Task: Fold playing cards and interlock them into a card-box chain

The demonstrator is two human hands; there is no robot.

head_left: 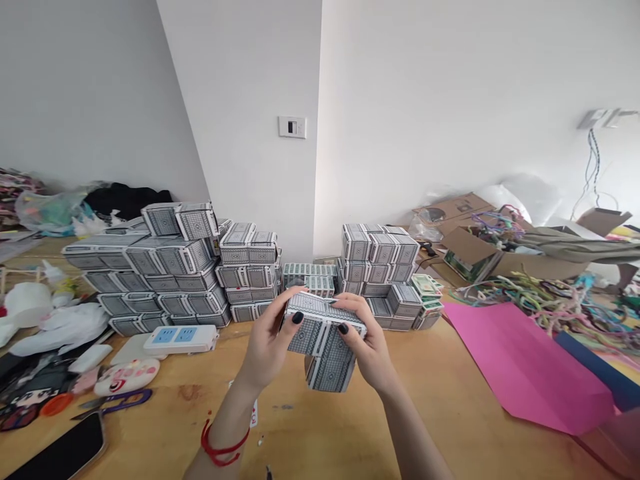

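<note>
Head view: card blocks (187, 257) on wooden table (450, 400), wall (450, 100) behind.

Can read just one number, likely a red 3, on a loose white playing card (255, 412) on the table (425, 427), partly hidden; can see a small red mark next to the 3, too tiny to name; can't read the little mark on the gray pattern of the held card block (331, 375), the tiny print on the green-and-white cards (309, 270) behind, or the blurry print on the brown cardboard box (475, 205)
</note>
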